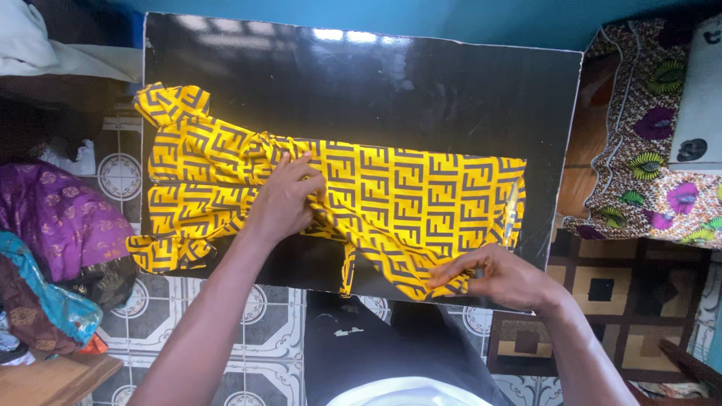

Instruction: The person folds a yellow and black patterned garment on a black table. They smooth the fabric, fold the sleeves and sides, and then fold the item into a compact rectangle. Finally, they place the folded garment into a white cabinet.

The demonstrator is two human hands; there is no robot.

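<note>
A yellow garment (391, 203) with a dark geometric print is being spread across the glossy black tabletop (421, 90), stretching from nine o'clock toward three o'clock. Its middle is being pressed down by the left hand (286, 199), whose fingers (304, 167) are being curled into the cloth, gathering a fold. The lower edge of the garment, near five o'clock, is being pinched by the right hand (500, 277), thumb and fingertips pressed together on the fabric at the tabletop's front edge. A heap of purple and blue cloth (53, 248) is lying at nine o'clock on the patterned tile floor (248, 331). A floral printed fabric (654, 150) is lying at three o'clock.
</note>
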